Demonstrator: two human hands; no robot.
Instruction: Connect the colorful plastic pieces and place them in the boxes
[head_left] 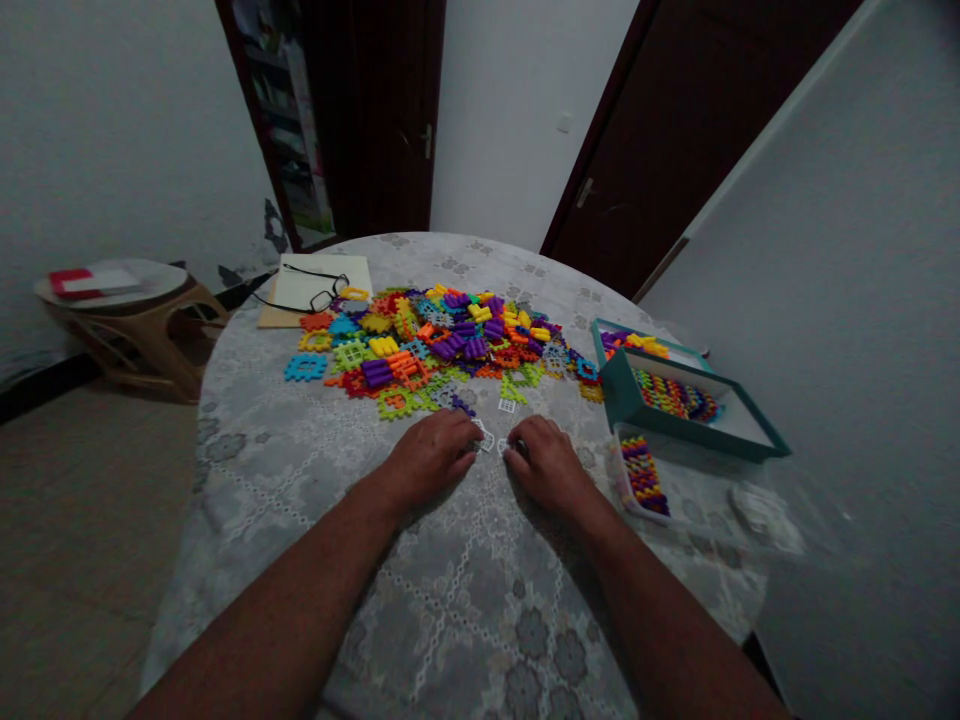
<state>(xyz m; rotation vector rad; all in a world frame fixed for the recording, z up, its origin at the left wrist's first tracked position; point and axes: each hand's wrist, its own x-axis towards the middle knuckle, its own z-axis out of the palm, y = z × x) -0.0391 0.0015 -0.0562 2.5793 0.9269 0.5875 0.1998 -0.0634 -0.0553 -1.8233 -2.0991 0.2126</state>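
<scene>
My left hand (439, 452) rests low over the table with its fingers curled together. A small white lattice piece (486, 438) sticks out from its fingertips. Just to the right, my right hand (546, 460) is also closed, its thumb and fingers pinched at another small white piece (502, 447). Their exact shapes are partly hidden by the fingers. A white square grid piece (507, 406) lies flat beyond the gap between my hands. Behind it spreads a pile of colourful interlocking plastic pieces (450, 345), flat notched ones and ribbed purple, orange and yellow ones.
Glasses (321, 301) lie on paper (358, 272) at the far left. On the right are a teal box (697, 432) with woven-looking coloured pieces, its teal-edged companion (598, 338), a clear plastic tub (622, 480) and a plastic bag (765, 515). A stool (161, 345) stands left.
</scene>
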